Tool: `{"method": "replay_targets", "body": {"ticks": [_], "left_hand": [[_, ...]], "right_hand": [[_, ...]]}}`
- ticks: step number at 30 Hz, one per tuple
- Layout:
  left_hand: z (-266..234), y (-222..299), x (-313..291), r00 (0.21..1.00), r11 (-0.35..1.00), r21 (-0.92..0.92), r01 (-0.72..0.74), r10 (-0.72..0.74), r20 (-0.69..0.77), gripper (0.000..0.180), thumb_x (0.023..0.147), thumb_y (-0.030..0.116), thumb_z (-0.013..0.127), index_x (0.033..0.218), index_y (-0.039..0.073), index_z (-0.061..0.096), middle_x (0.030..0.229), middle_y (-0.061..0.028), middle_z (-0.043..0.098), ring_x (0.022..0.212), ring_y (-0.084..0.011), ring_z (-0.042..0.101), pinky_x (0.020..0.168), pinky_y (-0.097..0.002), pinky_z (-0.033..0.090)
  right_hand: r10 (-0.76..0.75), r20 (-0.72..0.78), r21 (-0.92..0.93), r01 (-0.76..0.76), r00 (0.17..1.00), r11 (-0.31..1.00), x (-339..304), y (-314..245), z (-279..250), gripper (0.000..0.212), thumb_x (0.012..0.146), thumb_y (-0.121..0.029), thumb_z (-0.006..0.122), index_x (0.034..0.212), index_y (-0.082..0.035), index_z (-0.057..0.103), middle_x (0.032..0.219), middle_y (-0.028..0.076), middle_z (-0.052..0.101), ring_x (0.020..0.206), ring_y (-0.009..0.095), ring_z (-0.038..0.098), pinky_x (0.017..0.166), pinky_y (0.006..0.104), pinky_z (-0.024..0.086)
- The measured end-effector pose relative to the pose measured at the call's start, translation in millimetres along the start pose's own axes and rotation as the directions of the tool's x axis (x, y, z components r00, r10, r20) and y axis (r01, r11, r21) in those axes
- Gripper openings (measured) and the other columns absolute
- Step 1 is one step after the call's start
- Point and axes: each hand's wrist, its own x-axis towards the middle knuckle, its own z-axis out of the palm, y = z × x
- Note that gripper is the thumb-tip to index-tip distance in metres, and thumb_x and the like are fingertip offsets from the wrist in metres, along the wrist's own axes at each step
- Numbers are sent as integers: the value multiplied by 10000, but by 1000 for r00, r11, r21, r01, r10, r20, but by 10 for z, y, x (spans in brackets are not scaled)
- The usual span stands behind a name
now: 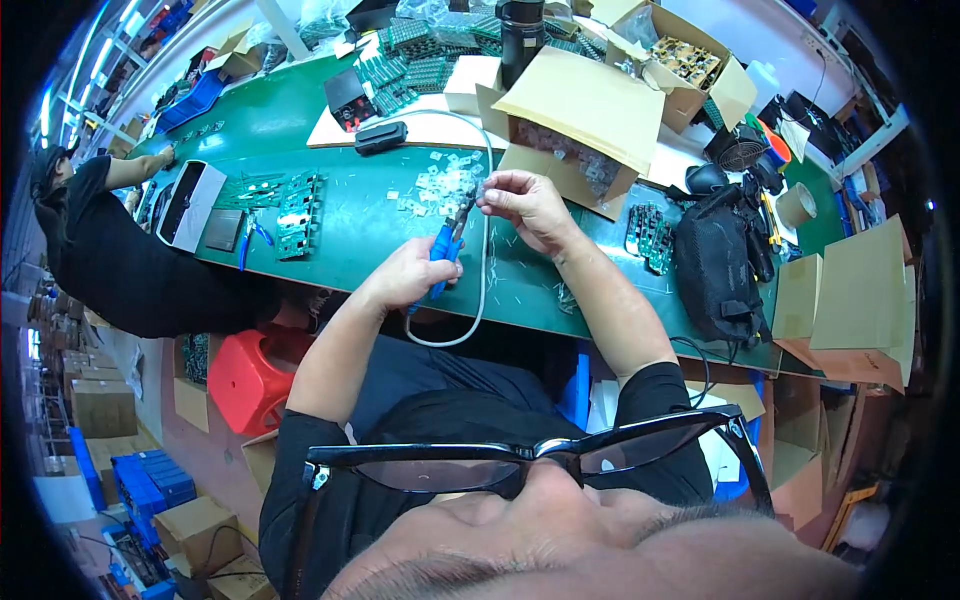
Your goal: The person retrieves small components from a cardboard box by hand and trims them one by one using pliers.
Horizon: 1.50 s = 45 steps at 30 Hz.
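My left hand point(408, 274) is wrapped round the blue handles of a pair of pliers point(446, 244), whose dark jaws point up and to the right. At the jaw tips, my right hand point(528, 208) has thumb and fingers pinched together. What sits between those fingers is too small to make out. Just beyond the pliers lies a loose pile of small whitish, clear pieces point(440, 182) on the green bench. A grey cable point(484, 270) loops round the pliers and dips over the bench's front edge; whether it joins the pliers I cannot tell.
An open cardboard box point(580, 105) holding similar pieces stands beyond my right hand. Circuit boards point(298, 215) and blue-handled cutters point(256, 238) lie left; a black bag point(715, 260) sits right. A co-worker point(120, 240) reaches over the bench at far left, near a red stool point(250, 385).
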Motion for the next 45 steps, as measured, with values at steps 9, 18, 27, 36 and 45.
{"method": "replay_targets", "body": {"ticks": [9,18,27,36,45], "left_hand": [[51,9,-35,999,996,89,3,0,-33,554,905,219,687,1362,-82,600,1001,-83,715,914,-182,678,885,-339,530],[106,64,-74,990,950,309,43,1,-140,490,902,277,686,1231,-87,673,831,-96,703,769,-184,674,747,-351,541],[171,101,-114,973,904,423,56,46,-226,373,891,311,671,1005,-44,673,813,-236,704,805,-411,701,784,-482,539],[207,202,-132,965,921,383,73,32,-260,276,912,246,658,974,-21,690,753,-178,709,774,-325,731,748,-447,558],[35,-402,85,979,608,-794,4,161,128,551,955,174,641,1423,-93,528,1215,-191,696,1035,-317,734,995,-451,569]], "right_hand": [[7,-28,-53,-9,1000,999,-10,9,4,128,931,-14,755,1048,30,725,967,117,747,879,209,742,839,345,624],[15,-88,-100,-23,996,995,-1,35,15,117,928,0,747,1029,53,723,957,130,748,849,211,745,818,341,634],[30,-92,-112,-41,995,993,-21,26,12,106,923,-21,781,997,36,731,956,126,751,851,202,752,800,328,643],[21,-99,-126,-33,995,991,8,42,7,105,913,-10,766,998,41,732,941,138,758,848,223,750,813,356,628],[37,-110,-101,-49,993,994,6,46,-5,131,919,-29,777,1038,9,738,948,104,761,867,203,744,791,337,610]]}}
